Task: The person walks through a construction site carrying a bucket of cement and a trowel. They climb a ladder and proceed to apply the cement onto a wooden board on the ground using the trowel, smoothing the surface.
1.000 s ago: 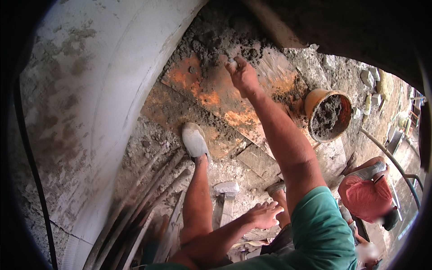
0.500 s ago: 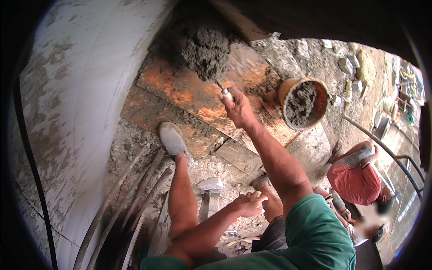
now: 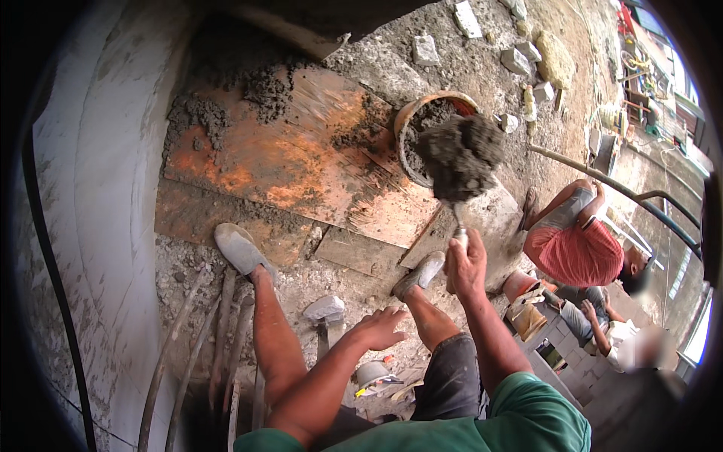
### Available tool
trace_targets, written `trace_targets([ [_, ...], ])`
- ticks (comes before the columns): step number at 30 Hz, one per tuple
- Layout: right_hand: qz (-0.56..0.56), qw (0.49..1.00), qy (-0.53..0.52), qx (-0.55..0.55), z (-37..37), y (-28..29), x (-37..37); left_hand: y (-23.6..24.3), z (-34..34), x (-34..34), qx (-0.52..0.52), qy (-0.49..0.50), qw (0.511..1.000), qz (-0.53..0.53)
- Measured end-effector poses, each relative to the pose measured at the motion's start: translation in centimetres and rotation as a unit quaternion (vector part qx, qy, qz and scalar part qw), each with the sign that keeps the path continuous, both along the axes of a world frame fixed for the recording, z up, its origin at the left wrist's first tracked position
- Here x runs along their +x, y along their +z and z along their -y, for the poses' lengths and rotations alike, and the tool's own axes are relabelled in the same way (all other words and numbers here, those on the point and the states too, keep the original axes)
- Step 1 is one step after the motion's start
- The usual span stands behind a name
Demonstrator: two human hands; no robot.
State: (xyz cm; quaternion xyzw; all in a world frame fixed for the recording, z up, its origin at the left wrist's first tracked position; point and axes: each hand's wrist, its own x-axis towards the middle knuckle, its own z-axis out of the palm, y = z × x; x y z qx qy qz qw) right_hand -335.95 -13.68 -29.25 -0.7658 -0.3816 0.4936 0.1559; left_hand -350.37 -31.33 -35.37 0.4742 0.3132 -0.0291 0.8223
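Observation:
My right hand (image 3: 466,267) is closed round the handle of a trowel (image 3: 459,219) loaded with a dark lump of wet mortar (image 3: 459,154), which is held over the front part of an orange bucket (image 3: 422,102) with more mortar inside. My left hand (image 3: 379,328) hangs lower, near my legs, its fingers apart and holding nothing. A mortar-stained plywood board (image 3: 294,181) lies in front of my feet, with loose heaps of mortar (image 3: 267,90) along its far side.
A pale wall (image 3: 105,188) rises at left, with pipes (image 3: 173,331) at its foot. Stone blocks (image 3: 516,60) lie beyond the bucket. A crouching person in red (image 3: 572,252), another seated person (image 3: 595,331) and a long hose (image 3: 587,169) are at right.
The loaded trowel has swung from the board's far side rightward over the bucket. The whole view has shifted, showing more of my right foot and the people at right.

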Motion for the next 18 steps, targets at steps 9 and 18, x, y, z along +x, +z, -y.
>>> trace_targets([
  [9, 0.390, 0.916, 0.019, 0.092, -3.2, -10.4, 2.9, -0.8, 0.2, 1.0, -0.015, -0.014, 1.000, 0.009],
  [18, 0.085, 0.993, 0.052, 0.069, 2.6, -9.0, -1.1, -1.1, 1.0, 0.4, 0.010, 0.041, 0.999, 0.000],
])
